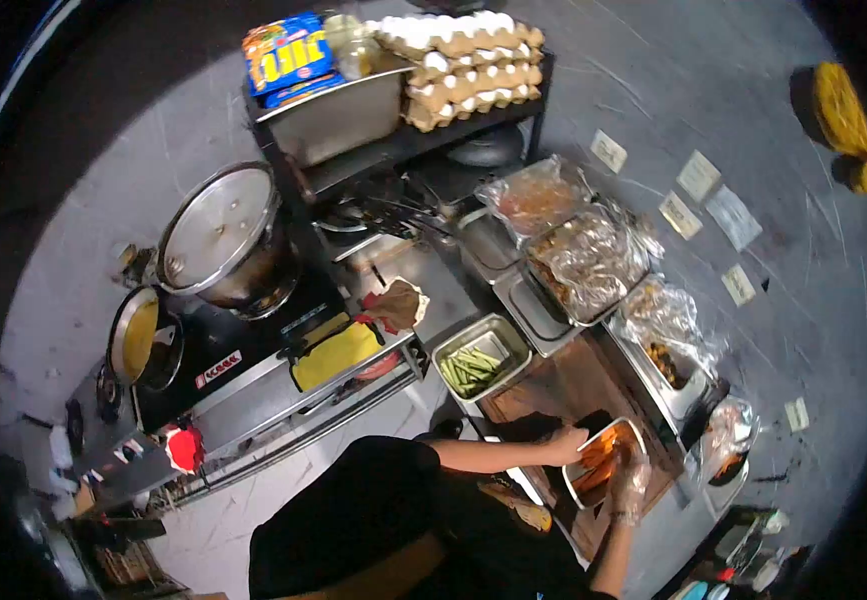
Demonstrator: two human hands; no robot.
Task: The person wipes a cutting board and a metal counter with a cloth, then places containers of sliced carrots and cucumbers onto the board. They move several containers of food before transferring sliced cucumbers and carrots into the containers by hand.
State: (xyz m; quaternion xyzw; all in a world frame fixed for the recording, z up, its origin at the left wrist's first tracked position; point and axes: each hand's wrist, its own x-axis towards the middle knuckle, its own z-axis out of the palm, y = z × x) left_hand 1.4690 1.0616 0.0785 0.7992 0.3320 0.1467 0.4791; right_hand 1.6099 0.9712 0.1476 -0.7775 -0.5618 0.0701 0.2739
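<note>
My left hand point(563, 445), bare as far as I can see, grips the upper left rim of a small metal pan point(583, 497). In the pan lie orange strips that look like carrot strips point(603, 450). My right hand point(631, 485), in a clear plastic glove, reaches over the pan's right side with its fingers bent down among the strips. Its fingertips are partly hidden there. Beneath the pan is a brown cutting board point(543, 392). Up and left of it stands a metal pan point(440, 356) of green vegetable sticks point(471, 370).
Plastic-covered food pans point(593, 265) line the counter's far side. A large lidded pot point(218, 235) and a pan of yellow liquid point(138, 340) stand left. Egg trays point(473, 75) sit on a shelf. A yellow cloth point(338, 355) hangs at the counter edge.
</note>
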